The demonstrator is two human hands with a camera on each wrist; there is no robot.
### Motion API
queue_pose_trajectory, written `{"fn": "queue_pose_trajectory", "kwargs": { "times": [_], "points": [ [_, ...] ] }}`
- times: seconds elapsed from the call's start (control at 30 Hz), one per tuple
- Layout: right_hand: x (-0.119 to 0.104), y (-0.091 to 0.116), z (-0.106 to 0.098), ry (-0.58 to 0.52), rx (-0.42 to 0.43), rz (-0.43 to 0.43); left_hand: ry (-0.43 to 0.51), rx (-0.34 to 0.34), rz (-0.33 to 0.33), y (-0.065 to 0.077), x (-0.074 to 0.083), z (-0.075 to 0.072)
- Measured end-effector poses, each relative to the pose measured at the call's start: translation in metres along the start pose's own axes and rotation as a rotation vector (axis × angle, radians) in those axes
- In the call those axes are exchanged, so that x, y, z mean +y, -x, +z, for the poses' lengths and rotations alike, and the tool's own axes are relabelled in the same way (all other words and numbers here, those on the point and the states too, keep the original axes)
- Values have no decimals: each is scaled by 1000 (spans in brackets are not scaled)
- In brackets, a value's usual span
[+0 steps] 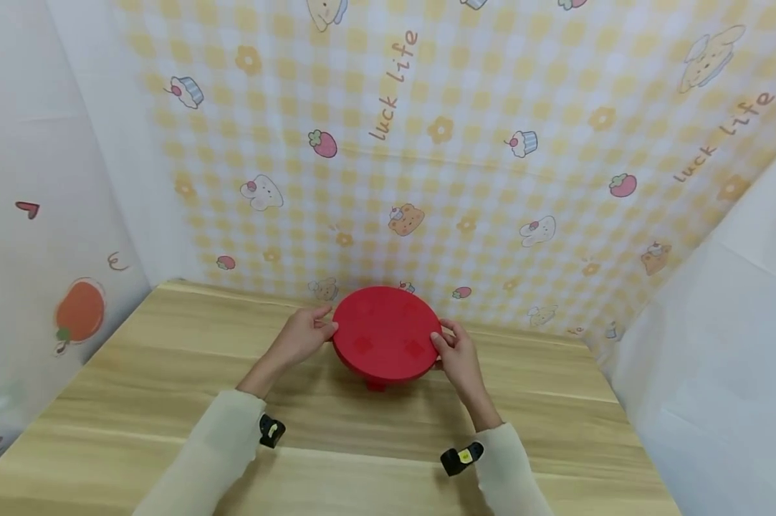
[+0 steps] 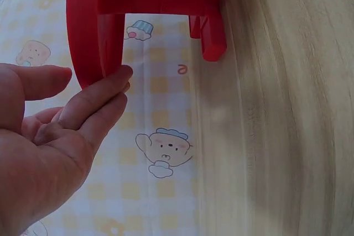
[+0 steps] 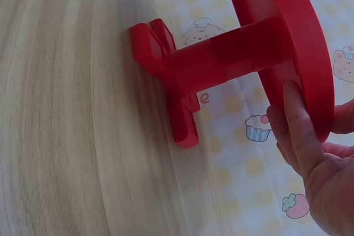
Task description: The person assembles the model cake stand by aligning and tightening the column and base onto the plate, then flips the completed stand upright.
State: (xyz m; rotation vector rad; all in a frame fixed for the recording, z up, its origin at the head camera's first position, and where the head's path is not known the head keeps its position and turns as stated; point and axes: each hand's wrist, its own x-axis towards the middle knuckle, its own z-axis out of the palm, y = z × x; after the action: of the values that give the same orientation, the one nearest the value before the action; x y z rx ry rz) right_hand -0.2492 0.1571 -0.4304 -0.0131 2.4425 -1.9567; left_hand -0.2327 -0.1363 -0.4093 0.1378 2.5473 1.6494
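Note:
A small red pedestal table [image 1: 386, 333] stands on the wooden tabletop, its round top tilted slightly in the head view. Both wrist views show its thick column [image 3: 221, 56] and foot with several splayed legs [image 2: 213, 40]. My left hand [image 1: 304, 333] holds the left rim, fingers under the edge and thumb at the upper face. At the right rim, my right hand [image 1: 457, 355] grips the round top, thumb above and fingers beneath. Left fingertips [image 2: 124, 74] press against the underside near the edge.
The wooden tabletop [image 1: 336, 444] reaches back to a yellow checked cloth [image 1: 388, 193] printed with cartoon figures, close behind the red table. White cloth walls [image 1: 729, 344] rise on both sides. Each wrist wears a small black camera [image 1: 463, 459].

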Motion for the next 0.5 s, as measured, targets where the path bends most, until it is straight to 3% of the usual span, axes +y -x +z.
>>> {"fn": "queue_pose_trajectory", "kwargs": {
  "times": [0.2, 0.5],
  "points": [
    [2, -1, 5, 7, 4, -2, 64, -13, -15, -2, -1, -5],
    [-1, -4, 8, 15, -8, -23, 59, -26, -23, -6, -3, -11]
  ]
}}
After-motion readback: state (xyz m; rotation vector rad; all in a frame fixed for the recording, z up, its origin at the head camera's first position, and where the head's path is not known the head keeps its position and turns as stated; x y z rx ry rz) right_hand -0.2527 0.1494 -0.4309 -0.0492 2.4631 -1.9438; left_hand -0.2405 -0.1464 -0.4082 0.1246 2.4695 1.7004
